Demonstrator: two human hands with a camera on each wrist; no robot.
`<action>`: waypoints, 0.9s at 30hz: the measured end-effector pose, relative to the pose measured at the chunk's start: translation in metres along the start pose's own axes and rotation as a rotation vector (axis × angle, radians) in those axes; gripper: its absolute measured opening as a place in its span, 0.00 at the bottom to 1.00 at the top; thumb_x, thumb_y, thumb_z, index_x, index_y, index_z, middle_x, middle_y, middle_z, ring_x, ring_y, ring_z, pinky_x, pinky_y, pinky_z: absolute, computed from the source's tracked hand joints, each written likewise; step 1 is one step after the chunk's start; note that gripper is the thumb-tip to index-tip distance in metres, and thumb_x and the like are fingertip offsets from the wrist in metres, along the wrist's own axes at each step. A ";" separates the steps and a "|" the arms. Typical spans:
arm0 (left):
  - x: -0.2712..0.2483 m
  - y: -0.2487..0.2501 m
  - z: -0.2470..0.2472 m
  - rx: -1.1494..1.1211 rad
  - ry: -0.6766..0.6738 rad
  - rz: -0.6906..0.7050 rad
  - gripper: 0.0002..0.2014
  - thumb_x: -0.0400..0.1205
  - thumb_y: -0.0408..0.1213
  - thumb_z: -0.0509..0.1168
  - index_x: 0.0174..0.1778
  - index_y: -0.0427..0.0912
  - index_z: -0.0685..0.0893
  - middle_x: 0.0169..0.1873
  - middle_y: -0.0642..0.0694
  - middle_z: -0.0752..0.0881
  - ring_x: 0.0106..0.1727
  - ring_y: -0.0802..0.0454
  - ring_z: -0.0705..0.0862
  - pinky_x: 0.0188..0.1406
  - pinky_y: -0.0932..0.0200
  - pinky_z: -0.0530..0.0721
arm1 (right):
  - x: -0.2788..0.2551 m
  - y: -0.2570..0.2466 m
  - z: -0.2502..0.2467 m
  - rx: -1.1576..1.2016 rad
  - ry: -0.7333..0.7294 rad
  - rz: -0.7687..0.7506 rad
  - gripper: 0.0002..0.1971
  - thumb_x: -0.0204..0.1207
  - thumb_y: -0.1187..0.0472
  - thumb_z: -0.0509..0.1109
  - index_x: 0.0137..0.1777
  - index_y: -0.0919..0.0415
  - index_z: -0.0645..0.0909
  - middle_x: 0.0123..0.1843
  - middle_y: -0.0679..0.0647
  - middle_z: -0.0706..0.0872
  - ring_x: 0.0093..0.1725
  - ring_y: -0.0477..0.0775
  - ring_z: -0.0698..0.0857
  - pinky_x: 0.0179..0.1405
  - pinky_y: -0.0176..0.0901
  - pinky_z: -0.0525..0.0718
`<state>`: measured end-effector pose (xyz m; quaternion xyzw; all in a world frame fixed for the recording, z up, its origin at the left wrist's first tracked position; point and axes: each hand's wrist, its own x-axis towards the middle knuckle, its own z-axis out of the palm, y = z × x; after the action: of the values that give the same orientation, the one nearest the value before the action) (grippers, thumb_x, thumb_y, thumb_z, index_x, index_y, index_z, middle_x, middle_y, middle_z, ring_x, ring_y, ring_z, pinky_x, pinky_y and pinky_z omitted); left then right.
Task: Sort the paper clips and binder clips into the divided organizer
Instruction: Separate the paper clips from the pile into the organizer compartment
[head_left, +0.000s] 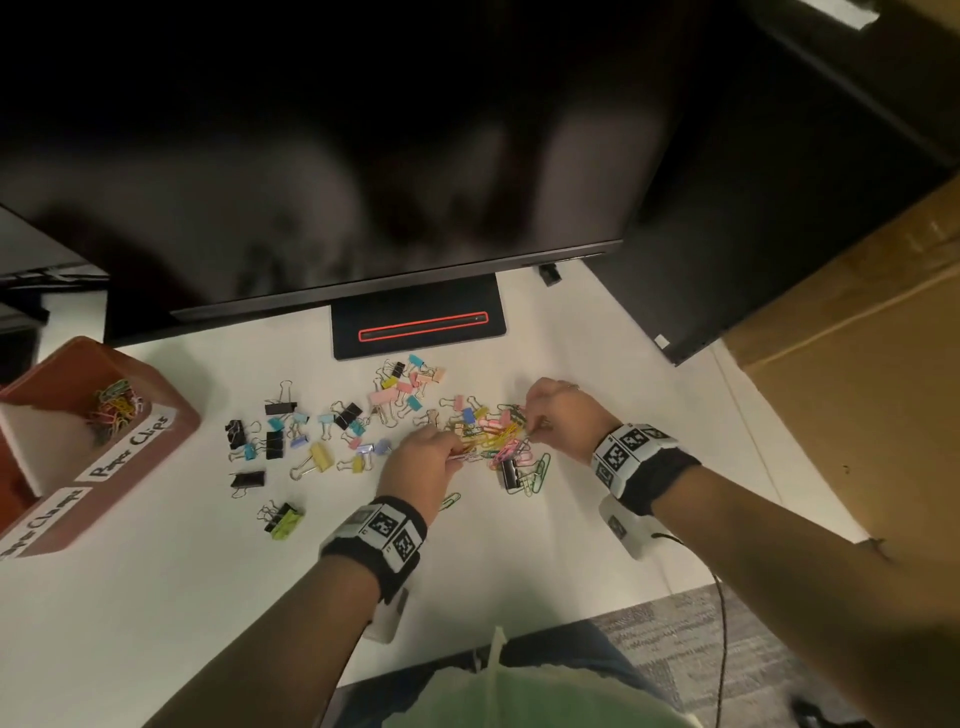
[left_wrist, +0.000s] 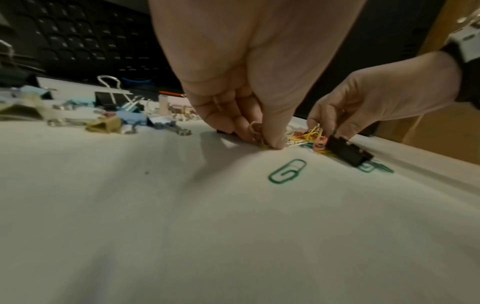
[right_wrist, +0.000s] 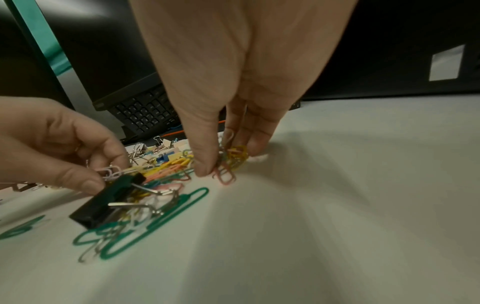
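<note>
A heap of coloured paper clips (head_left: 496, 436) lies mid-table, with binder clips (head_left: 311, 431) scattered to its left. My left hand (head_left: 449, 452) pinches a few paper clips (left_wrist: 255, 131) at the heap's left edge. My right hand (head_left: 535, 415) pinches a small bunch of paper clips (right_wrist: 228, 162) at the heap's right edge. A black binder clip (right_wrist: 109, 201) lies between the hands on large green paper clips (right_wrist: 145, 228). The red divided organizer (head_left: 171, 415) stands at far left, its "Paper Clips" section holding several paper clips (head_left: 114, 405).
A monitor with its stand (head_left: 418, 322) overhangs the back of the white table (head_left: 208, 597). A lone green paper clip (left_wrist: 287, 170) lies near my left wrist. A cardboard box (head_left: 857, 364) stands to the right. A keyboard (left_wrist: 85, 41) sits behind the clips.
</note>
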<state>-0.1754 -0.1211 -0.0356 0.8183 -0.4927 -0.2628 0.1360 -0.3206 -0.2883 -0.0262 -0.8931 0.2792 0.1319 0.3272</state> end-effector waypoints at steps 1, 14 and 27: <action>0.001 -0.003 -0.002 0.006 0.019 0.004 0.09 0.78 0.36 0.67 0.53 0.41 0.85 0.49 0.44 0.83 0.54 0.46 0.80 0.55 0.51 0.81 | 0.003 -0.001 -0.001 0.004 0.010 -0.003 0.03 0.70 0.65 0.74 0.43 0.62 0.87 0.55 0.57 0.83 0.53 0.56 0.82 0.58 0.44 0.78; 0.006 -0.014 -0.016 0.014 -0.060 -0.009 0.03 0.79 0.35 0.65 0.47 0.41 0.80 0.45 0.43 0.84 0.49 0.45 0.81 0.47 0.55 0.79 | 0.012 -0.012 -0.010 0.103 0.008 0.067 0.06 0.73 0.64 0.73 0.48 0.60 0.82 0.47 0.53 0.86 0.49 0.55 0.85 0.50 0.42 0.82; 0.009 -0.018 -0.021 0.050 -0.152 0.021 0.09 0.82 0.35 0.62 0.55 0.40 0.81 0.57 0.43 0.79 0.58 0.47 0.79 0.60 0.54 0.77 | 0.009 -0.033 -0.026 0.120 0.088 0.049 0.07 0.75 0.63 0.72 0.52 0.57 0.83 0.52 0.55 0.88 0.53 0.54 0.86 0.56 0.43 0.84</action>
<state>-0.1475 -0.1215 -0.0298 0.7940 -0.5164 -0.3103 0.0807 -0.2923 -0.2884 0.0060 -0.8696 0.3224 0.0837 0.3644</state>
